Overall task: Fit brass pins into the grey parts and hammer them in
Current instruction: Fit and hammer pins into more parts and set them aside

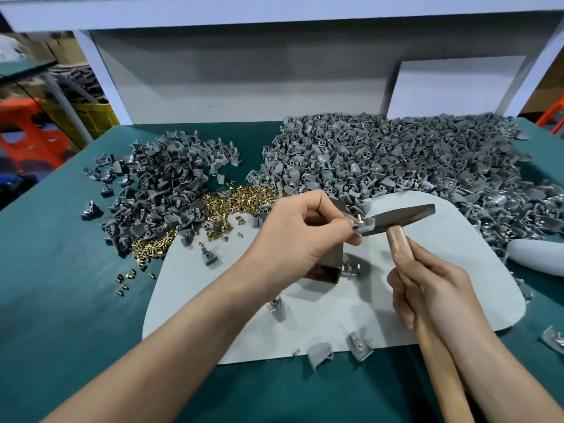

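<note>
Atop the dark metal block (328,268) on the counter (61,285): one grey part (364,227), brass pin (359,217) upright, pinched steady for striking by grip of left hand (293,236); grip of right hand (433,288) curled round hammer (403,215) handle, head beside pin.

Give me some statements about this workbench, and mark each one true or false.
1. The left hand pinches a grey part with a brass pin standing in it. True.
2. The right hand grips the hammer by its wooden handle. True.
3. The loose pins lie in a bowl. False: the loose pins are heaped on the green cloth.
4. The bigger grey pile is on the left. False: the bigger pile is on the right.
</note>
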Action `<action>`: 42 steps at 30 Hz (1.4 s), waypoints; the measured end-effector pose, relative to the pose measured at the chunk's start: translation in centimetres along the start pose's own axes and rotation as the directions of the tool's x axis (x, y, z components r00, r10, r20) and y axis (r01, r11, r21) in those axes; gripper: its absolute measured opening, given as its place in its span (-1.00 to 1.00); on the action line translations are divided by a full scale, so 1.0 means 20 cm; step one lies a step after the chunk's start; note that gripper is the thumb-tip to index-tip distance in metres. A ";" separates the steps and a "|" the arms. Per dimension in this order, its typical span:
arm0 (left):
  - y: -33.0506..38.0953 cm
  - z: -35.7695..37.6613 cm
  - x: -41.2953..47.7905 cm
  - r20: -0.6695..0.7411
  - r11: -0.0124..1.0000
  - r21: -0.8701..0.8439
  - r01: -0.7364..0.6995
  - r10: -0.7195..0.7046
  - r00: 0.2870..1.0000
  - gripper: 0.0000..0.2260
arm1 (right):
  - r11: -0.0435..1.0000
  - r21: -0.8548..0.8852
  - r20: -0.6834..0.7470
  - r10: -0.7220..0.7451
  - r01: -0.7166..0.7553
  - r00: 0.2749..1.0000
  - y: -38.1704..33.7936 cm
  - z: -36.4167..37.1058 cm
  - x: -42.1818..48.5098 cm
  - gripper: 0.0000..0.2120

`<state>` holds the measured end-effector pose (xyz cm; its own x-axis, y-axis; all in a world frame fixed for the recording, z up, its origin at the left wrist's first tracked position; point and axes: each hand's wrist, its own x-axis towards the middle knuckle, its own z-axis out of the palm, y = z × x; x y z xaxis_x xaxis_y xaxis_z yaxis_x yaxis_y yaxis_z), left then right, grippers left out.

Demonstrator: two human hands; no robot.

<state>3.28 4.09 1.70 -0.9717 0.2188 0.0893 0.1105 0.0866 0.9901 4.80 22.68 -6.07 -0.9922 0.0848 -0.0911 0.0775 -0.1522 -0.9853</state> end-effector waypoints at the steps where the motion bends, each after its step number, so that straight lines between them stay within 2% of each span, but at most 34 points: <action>1: 0.00 0.00 0.00 0.008 1.000 -0.007 -0.010 0.010 1.000 -0.82 | 1.000 -0.005 0.002 0.000 0.000 1.000 0.00 0.00 0.00 -0.86; 8: -0.04 -0.01 0.01 0.032 0.995 -0.001 -0.095 0.095 0.995 -0.84 | 1.000 -0.007 -0.019 0.008 -0.008 1.000 -0.03 0.02 -0.02 -0.87; 10: -0.08 -0.01 0.03 -0.009 0.985 0.094 -0.141 0.143 0.990 -0.89 | 0.999 -0.037 -0.030 0.008 -0.010 1.000 -0.04 0.03 -0.03 -0.88; 13: -0.19 -0.03 0.07 -0.085 0.926 0.334 -0.176 0.215 0.973 -0.84 | 0.996 -0.088 0.001 0.013 -0.013 1.000 -0.08 0.05 -0.05 -0.84; 17: -0.32 -0.04 0.06 -0.138 0.875 0.460 -0.151 0.238 0.961 -0.85 | 0.964 -0.261 0.086 -0.030 0.051 0.996 -0.19 0.07 -0.10 -0.71; 20: -0.39 -0.03 0.05 -0.169 0.855 0.496 -0.154 0.269 0.948 -0.83 | 0.889 -0.443 0.152 -0.047 0.111 0.987 -0.30 0.12 -0.11 -0.69; 25: -0.41 -0.04 0.06 -0.186 0.880 0.445 -0.163 0.269 0.945 -0.78 | 0.714 -0.668 0.226 -0.076 0.211 0.971 -0.46 0.20 -0.11 -0.85; 29: -0.44 -0.05 0.07 -0.203 0.915 0.366 -0.170 0.256 0.945 -0.77 | 0.582 -0.773 0.268 -0.062 0.253 0.961 -0.54 0.25 -0.09 -0.83; 37: -0.47 -0.07 0.08 -0.203 0.937 0.286 -0.201 0.264 0.943 -0.79 | 0.469 -0.831 0.329 -0.019 0.300 0.944 -0.62 0.30 -0.12 -0.84; 42: -0.48 -0.07 0.09 -0.207 0.934 0.290 -0.209 0.274 0.939 -0.80 | 0.462 -0.848 0.307 0.025 0.262 0.951 -0.61 0.30 -0.12 -0.81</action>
<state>0.22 2.33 -7.44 -0.9256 0.0277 0.3775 0.3663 0.3166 0.8750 5.73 18.31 6.98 -0.9719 -0.2256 -0.0666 -0.1414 0.7865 -0.6012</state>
